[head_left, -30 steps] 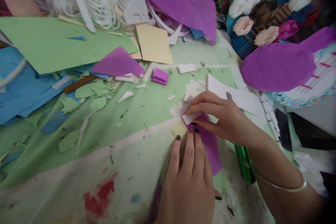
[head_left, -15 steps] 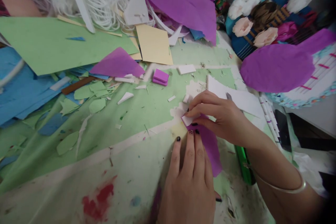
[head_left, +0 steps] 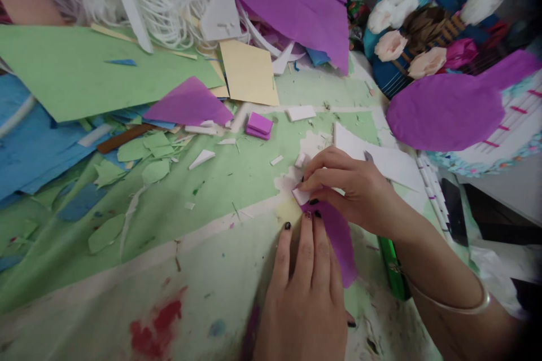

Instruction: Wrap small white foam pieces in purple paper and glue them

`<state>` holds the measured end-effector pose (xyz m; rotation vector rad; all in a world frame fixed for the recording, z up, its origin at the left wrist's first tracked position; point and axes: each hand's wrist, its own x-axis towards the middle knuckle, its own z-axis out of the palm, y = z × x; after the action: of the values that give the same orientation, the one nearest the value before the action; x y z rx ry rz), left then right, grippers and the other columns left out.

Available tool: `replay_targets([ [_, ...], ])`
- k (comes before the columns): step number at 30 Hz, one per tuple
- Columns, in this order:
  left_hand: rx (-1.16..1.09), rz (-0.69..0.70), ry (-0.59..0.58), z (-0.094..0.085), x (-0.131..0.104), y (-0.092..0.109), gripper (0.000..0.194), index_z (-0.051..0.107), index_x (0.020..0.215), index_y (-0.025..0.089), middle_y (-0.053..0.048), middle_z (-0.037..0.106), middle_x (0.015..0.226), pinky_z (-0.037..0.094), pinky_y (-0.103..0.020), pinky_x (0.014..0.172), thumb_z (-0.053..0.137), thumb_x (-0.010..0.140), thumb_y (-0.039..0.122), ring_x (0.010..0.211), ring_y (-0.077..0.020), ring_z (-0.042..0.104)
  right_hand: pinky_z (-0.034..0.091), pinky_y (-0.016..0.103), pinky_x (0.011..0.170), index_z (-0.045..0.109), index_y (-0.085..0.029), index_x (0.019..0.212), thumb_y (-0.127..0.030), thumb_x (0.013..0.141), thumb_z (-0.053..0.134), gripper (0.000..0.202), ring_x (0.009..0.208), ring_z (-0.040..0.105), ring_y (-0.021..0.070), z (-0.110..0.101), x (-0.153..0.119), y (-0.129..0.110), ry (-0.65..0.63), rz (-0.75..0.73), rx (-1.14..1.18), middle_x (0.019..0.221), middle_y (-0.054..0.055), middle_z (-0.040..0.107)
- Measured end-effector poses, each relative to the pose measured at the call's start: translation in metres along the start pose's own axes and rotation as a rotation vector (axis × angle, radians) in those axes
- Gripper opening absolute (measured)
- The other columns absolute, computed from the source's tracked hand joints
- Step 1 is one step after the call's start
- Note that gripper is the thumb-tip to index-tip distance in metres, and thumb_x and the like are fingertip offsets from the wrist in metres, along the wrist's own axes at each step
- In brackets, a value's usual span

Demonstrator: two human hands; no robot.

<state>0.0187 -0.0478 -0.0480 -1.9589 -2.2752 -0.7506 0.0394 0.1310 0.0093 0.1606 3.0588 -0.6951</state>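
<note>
Right hand (head_left: 359, 192) pinches a small white piece (head_left: 298, 197) between thumb and fingers; left hand (head_left: 308, 293) lies flat, fingers stretched out, tips at the edge of the purple strip (head_left: 341, 245), gripping nothing visible. White piece sits at the far end of that strip, inboard from the worktop's (head_left: 203, 276) right edge; near edge out of view. My read on the step: lining the white piece up with the strip's end, left hand steadying. Next move calls for a firm pinch and keeping the two edges flush; a slip would skew the strip. Whether the two are stuck together, can't tell. Green cutter (head_left: 394, 276) runs under the right wrist, blade pointing at the white sheet (head_left: 381, 161); can't tell if it's tucked in the palm or just lying there, so watch the blade on any rightward move. Right side is tight: white sticks (head_left: 432, 192) line up along the worktop's right edge, purple paddle-shaped piece (head_left: 449, 110) beyond. Far side is limited by a purple block (head_left: 259, 126) and a white block (head_left: 301, 113), and far-left corner is heaped with sheets and scraps. Most room is left of the left hand, just stains and loose bits there.
</note>
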Motion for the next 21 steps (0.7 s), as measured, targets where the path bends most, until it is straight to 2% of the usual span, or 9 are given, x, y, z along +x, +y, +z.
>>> replay_targets([
  [4,0.002,0.007,0.027,0.003,-0.001,-0.001,0.064,0.064,0.112,0.011,-0.015,0.057,0.131,0.037,-0.045,0.1,0.056,0.075,0.062,0.124,-0.0315,0.047,0.049,0.032,0.081,0.065,-0.02,0.091,0.001,0.079,0.052,0.028,0.095,0.055,0.0181,-0.001,-0.001,0.0,0.008,0.008,-0.021,0.095,0.006,0.063],
  [9,0.0,0.018,0.114,0.011,-0.003,-0.002,0.049,0.066,0.107,0.012,-0.013,0.062,0.125,0.035,-0.046,0.099,0.053,0.08,0.052,0.12,-0.0311,0.049,0.048,0.036,0.089,0.059,-0.02,0.115,-0.004,0.08,0.058,0.038,0.105,0.053,0.0209,-0.012,-0.012,0.001,0.049,0.074,-0.075,0.109,0.009,0.06],
  [12,-0.016,0.008,0.186,0.018,-0.003,-0.001,0.043,0.067,0.103,0.011,-0.014,0.063,0.122,0.034,-0.046,0.099,0.048,0.083,0.044,0.118,-0.0313,0.05,0.049,0.037,0.083,0.062,-0.02,0.111,-0.009,0.083,0.059,0.03,0.096,0.055,0.0205,-0.016,-0.021,0.001,0.118,0.1,-0.147,0.1,0.009,0.061],
  [15,-0.025,-0.011,0.272,0.024,-0.003,0.001,0.037,0.068,0.099,0.01,-0.015,0.065,0.119,0.033,-0.047,0.1,0.044,0.085,0.035,0.117,-0.0319,0.051,0.05,0.036,0.078,0.062,-0.019,0.11,-0.009,0.083,0.058,0.028,0.088,0.055,0.019,-0.012,-0.028,-0.002,0.161,0.058,-0.185,0.092,0.008,0.06],
  [18,-0.029,-0.025,0.312,0.028,-0.004,0.002,0.034,0.068,0.095,0.01,-0.015,0.066,0.116,0.032,-0.048,0.102,0.043,0.086,0.031,0.117,-0.0325,0.052,0.051,0.038,0.079,0.06,-0.018,0.115,-0.007,0.084,0.056,0.033,0.089,0.055,0.0191,-0.003,-0.03,-0.007,0.157,0.05,-0.204,0.096,0.009,0.06],
  [21,-0.029,-0.03,0.316,0.031,-0.005,0.003,0.035,0.067,0.097,0.011,-0.015,0.066,0.116,0.031,-0.047,0.105,0.04,0.087,0.03,0.119,-0.0315,0.051,0.053,0.036,0.079,0.061,-0.017,0.113,-0.009,0.085,0.056,0.03,0.095,0.057,0.0201,0.004,-0.029,-0.01,0.182,0.116,-0.196,0.101,0.011,0.06],
])
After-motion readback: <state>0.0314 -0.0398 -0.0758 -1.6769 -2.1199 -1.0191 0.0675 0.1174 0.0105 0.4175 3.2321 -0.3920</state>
